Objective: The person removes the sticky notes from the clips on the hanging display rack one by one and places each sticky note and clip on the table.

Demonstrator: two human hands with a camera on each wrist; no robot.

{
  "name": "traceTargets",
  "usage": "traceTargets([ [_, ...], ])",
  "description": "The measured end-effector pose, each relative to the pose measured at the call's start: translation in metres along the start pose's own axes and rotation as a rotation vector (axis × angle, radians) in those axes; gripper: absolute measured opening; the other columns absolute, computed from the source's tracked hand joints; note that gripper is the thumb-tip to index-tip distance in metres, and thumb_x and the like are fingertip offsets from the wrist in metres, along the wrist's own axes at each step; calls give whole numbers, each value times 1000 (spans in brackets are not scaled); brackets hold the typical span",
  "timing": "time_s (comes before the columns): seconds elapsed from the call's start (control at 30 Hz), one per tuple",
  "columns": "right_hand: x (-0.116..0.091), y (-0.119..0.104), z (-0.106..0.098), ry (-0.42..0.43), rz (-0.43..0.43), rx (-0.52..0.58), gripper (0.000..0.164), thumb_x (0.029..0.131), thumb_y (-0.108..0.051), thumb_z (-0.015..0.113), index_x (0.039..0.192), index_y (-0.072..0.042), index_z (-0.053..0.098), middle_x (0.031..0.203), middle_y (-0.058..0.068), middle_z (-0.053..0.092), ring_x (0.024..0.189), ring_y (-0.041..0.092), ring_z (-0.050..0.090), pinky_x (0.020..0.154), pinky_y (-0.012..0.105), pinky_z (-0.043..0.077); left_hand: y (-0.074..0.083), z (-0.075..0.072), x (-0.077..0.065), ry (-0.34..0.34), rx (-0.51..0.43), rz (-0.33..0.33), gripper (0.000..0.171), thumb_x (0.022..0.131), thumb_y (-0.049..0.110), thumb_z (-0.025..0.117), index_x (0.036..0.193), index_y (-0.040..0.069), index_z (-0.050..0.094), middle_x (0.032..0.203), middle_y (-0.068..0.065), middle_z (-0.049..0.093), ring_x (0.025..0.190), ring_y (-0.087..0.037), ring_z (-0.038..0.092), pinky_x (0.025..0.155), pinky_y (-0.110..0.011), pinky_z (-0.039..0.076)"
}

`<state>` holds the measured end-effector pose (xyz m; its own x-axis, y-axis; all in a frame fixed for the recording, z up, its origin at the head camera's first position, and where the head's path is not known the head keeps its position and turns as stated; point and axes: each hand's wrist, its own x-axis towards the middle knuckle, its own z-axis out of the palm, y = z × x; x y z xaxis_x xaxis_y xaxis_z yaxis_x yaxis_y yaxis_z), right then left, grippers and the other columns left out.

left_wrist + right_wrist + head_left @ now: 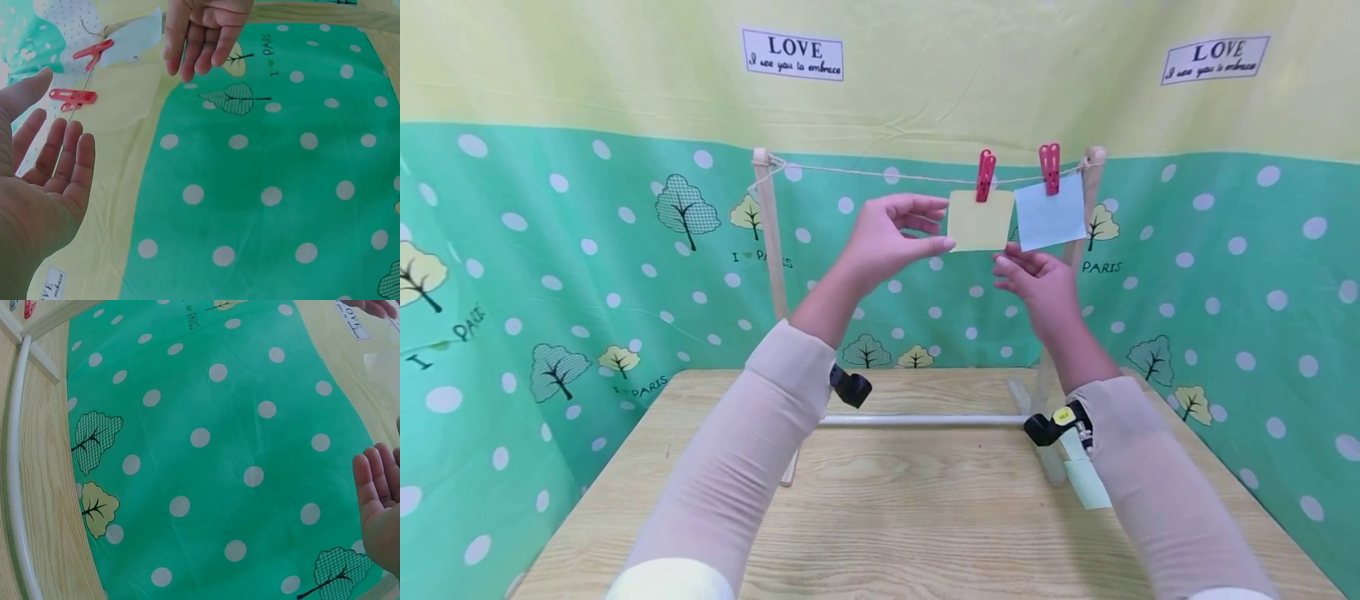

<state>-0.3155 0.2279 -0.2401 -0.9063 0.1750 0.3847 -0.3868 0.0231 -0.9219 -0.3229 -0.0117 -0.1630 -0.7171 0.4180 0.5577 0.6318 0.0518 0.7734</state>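
Observation:
A yellow paper square (979, 223) hangs from a string, clipped by a red clothespin (985, 177). To its right, a second red clothespin (1050, 170) clips a light blue paper square (1051, 213). My left hand (898, 233) is at the yellow paper's left edge, its fingers loosely extended; the left wrist view shows nothing in that hand (47, 187). Below the gap between the papers is my right hand (1037, 279), near the yellow paper's lower right corner. Its fingers look relaxed and hold nothing in the right wrist view, where the palm (382, 519) shows partly.
The string (880, 174) runs between two wooden posts (771, 242) joined low down by a white bar (925, 420). Pale green paper squares (1088, 485) lie on the wooden table (895, 517) by the right post. A patterned curtain (625, 292) surrounds the table's back and sides.

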Motion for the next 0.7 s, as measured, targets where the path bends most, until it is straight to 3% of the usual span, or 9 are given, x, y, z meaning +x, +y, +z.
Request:
traceTargets([
  [0.3, 8, 1, 10, 34, -16, 206, 28, 86, -21, 75, 103, -1, 66, 97, 9, 71, 87, 20, 69, 80, 27, 58, 26, 7, 25, 2, 42, -14, 49, 78, 16, 84, 123, 8, 67, 115, -5, 67, 100, -13, 65, 83, -25, 55],
  [0.7, 11, 1, 10, 49, -10, 262, 18, 88, -15, 72, 97, -1, 66, 88, 6, 71, 80, 16, 69, 75, 26, 58, 46, 15, 53, 61, 84, -105, 53, 75, 12, 86, 125, 11, 67, 116, 3, 68, 105, -6, 62, 84, -16, 52],
])
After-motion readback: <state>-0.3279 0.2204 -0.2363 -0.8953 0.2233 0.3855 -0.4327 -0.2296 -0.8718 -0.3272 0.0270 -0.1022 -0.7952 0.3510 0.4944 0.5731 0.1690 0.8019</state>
